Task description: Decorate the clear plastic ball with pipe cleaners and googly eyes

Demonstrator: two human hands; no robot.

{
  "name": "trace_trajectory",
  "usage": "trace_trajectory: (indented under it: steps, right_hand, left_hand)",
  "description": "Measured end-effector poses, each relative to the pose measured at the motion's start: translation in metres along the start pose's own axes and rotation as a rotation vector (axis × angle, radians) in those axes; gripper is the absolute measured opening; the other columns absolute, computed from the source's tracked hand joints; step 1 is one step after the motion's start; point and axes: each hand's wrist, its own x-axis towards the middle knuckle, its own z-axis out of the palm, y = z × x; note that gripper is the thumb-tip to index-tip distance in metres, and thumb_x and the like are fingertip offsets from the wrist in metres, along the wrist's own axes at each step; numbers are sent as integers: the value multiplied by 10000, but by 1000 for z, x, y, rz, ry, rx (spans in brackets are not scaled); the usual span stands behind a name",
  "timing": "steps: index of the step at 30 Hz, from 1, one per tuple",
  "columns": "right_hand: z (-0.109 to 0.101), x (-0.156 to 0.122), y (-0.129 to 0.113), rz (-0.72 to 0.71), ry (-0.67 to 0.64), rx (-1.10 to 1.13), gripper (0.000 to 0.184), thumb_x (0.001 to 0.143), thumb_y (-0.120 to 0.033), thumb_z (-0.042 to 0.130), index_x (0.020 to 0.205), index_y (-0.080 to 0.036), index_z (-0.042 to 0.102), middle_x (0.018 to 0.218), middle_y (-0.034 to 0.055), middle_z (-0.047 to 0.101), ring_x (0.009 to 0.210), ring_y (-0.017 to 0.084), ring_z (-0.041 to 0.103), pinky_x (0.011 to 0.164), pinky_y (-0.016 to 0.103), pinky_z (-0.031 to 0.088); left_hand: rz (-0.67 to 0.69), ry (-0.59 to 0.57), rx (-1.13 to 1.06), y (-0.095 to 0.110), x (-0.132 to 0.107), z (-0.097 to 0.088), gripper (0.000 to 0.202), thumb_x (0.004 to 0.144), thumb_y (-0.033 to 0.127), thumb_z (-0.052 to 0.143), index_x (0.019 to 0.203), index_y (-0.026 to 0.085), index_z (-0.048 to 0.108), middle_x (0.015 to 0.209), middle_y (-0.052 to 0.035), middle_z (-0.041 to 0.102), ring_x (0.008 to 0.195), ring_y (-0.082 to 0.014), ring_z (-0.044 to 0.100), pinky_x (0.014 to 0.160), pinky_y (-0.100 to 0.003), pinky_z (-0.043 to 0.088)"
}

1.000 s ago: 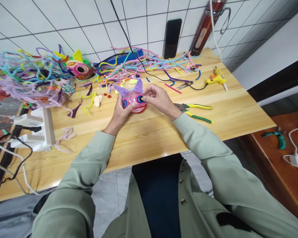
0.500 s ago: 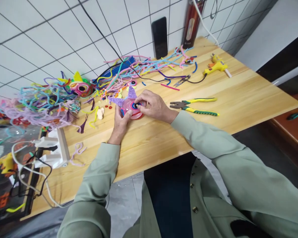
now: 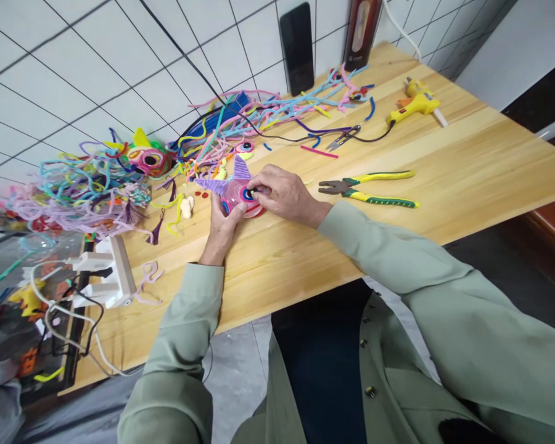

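Note:
A pink craft creature (image 3: 234,192) with purple fuzzy ears and blue-ringed eyes is held over the wooden table. My left hand (image 3: 222,229) grips it from the left and below, the thumb along its lower front. The fingertips of my right hand (image 3: 282,194) are pinched at the eye on its right side, by the dark pupil. Whether they hold a small separate piece there, I cannot make out. Pliers (image 3: 340,186) with yellow-green handles lie open to the right of my right hand.
Pipe cleaners (image 3: 87,194) are heaped at left, near a green-and-pink mask-like piece (image 3: 150,159). Along the wall stand a phone (image 3: 298,49) and a red flask (image 3: 359,34). A yellow glue gun (image 3: 414,106), small scissors (image 3: 345,138) and a white power strip (image 3: 120,271) lie on the table.
The camera view has shifted slightly, so the table items sit a little differently in the picture. Both hands keep nearly the same hold on the creature.

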Motion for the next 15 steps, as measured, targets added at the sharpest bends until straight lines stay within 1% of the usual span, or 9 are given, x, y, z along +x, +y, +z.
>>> trace_trajectory:
  steps: [3, 9, 15]
  right_hand:
    - [0, -1, 0, -36, 24, 14, 207, 1073, -182, 630, 1164, -192, 815, 1058, 68, 781, 929, 209, 714, 856, 337, 570]
    - [1, -2, 0, -69, 41, 9, 198, 1065, -167, 626, 1151, -200, 802, 1033, 55, 779, 925, 201, 717, 847, 329, 570]
    - [-1, -2, -2, -21, 19, 11, 166, 1063, -168, 630, 1137, -203, 775, 1065, 59, 771, 912, 200, 705, 864, 342, 579]
  left_hand:
    - [0, 26, 2, 5, 0, 4, 894, 848, 796, 950, 1523, 327, 599, 1519, -89, 728, 1453, -331, 733, 1305, -487, 572]
    - [22, 54, 29, 8, -2, 6, 821, 863, 768, 953, 1451, 297, 628, 1464, -82, 732, 1408, -323, 740, 1283, -471, 568]
    - [-20, 50, 40, 1, -4, 3, 940, 855, 827, 935, 1552, 313, 569, 1549, -102, 707, 1471, -338, 717, 1315, -511, 560]
